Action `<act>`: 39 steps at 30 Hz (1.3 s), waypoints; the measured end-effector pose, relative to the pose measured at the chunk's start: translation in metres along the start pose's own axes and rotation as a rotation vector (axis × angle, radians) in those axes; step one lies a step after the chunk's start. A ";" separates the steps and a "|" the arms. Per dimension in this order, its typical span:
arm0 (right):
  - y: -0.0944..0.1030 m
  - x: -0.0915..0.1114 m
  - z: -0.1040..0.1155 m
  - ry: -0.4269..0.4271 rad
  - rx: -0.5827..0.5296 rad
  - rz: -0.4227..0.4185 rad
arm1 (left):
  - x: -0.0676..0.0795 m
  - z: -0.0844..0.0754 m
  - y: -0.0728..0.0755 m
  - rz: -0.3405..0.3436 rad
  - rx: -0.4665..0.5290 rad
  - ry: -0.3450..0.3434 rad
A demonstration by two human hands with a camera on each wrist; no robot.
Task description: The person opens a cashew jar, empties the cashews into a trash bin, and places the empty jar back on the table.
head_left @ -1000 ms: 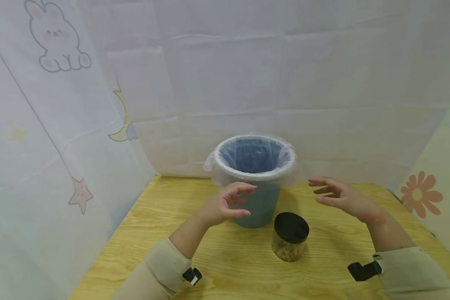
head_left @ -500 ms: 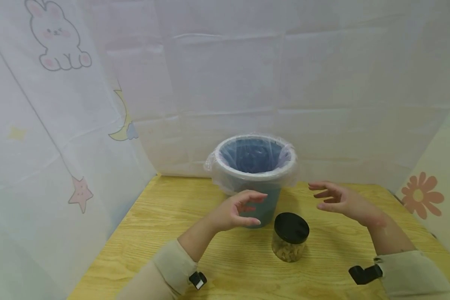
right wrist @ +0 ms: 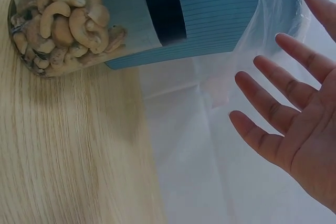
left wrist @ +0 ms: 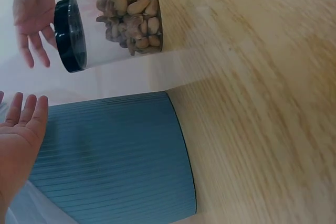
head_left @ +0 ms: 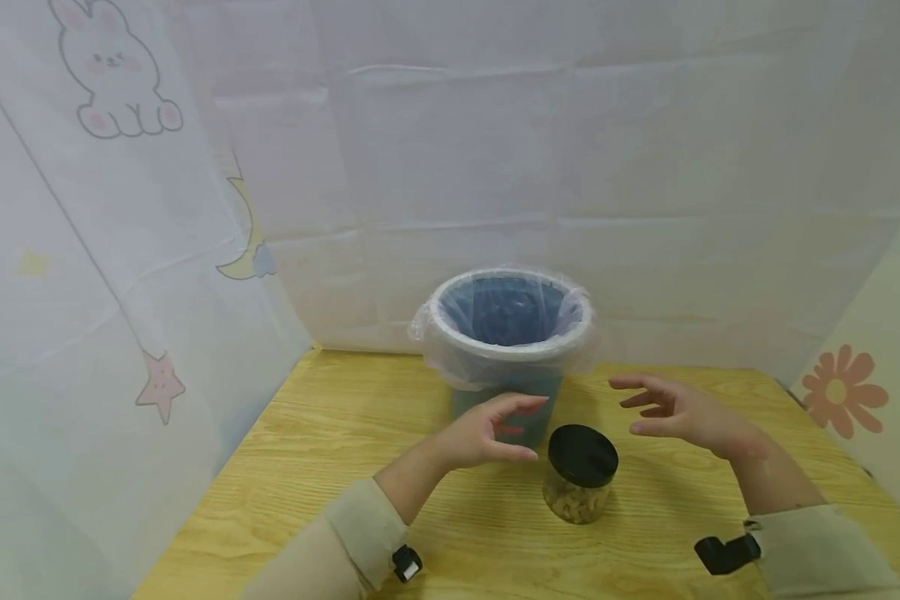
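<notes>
The lidded jar of cashews (head_left: pixel 576 498) stands upright on the table (head_left: pixel 330 450), in front of the blue ribbed bin (left wrist: pixel 115 156) and a little to its right, with a gap between the two in the left wrist view. Its black lid (head_left: pixel 583 456) is on. The left hand (head_left: pixel 495 433) holds nothing; its thumb and fingers are apart, the thumb tip just beside the lid. The right hand (head_left: pixel 671 408) also holds nothing, its fingers spread, off to the jar's right and farther from it.

The step in hand looks like a reach for the jar from both sides. To do it well, the right hand should come in and down so that both meet the jar together, low on the smooth clear wall rather than on the lid, which may turn. The nuts lie in the lower part, so the weight is probably low; an even press from both palms should keep it level.

As for room, the bin is the close obstacle: the left hand's fingers pass in front of its wall, and the liner (head_left: pixel 450 358) hangs loosely over the rim, where a raised finger could snag. The widest room is on the near side; the table's far edge lies behind the bin, against the white sheet (head_left: pixel 645 150).
</notes>
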State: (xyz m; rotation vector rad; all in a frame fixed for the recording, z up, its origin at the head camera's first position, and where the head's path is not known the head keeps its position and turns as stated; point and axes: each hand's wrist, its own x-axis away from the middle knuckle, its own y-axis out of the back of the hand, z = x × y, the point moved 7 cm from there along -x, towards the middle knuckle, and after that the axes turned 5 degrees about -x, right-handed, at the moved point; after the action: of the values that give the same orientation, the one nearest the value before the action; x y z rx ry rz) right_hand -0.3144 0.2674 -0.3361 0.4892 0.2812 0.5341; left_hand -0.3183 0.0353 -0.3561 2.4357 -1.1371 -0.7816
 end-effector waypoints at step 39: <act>-0.031 0.006 -0.046 -0.093 -0.139 0.092 | -0.012 0.042 -0.034 0.019 -0.077 0.158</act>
State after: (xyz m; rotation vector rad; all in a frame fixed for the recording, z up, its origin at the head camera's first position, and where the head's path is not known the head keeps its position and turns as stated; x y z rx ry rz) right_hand -0.3140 0.2642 -0.3924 0.3926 0.1316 0.6143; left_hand -0.3298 0.0630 -0.4025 2.3724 -1.0500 -0.6036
